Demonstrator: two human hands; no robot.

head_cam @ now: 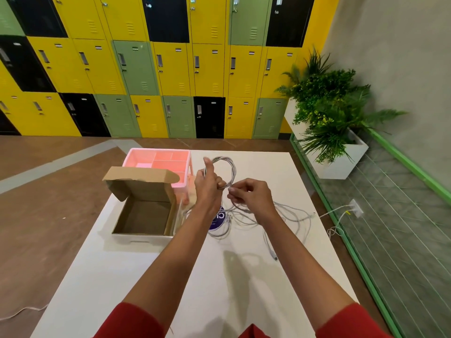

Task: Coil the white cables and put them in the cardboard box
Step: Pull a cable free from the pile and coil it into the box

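1. Two bare forearms in red sleeves (131, 320) reach out over a white rectangular table (207, 289).
2. Below and right of the right hand (252, 195), loose white cables (300, 215) sprawl on the table in slack curves. One strand runs back toward the person, and its plug end (275, 258) points at the near edge.
3. Left of the left hand (207, 185) and lower, an open brown cardboard box (144, 215) sits with its lid flap tipped back. I see no cable inside it.
4. Under the wrists lies a round purple sticker (218, 222), partly covered.
5. The left hand grips the bottom of a white cable coil (233, 170), fingers curled round the gathered turns, thumb raised.
6. The right hand pinches a strand just beside the left hand's fingers, and the cable drops from that pinch to the loose heap.
7. The coil is several pale grey-white turns forming a roundish loop. It stands upright above the left hand, its long axis roughly vertical.
8. Beyond the left hand sits a pink plastic compartment tray (158, 158).
9. Farther off stand yellow, green and black lockers (170, 69).
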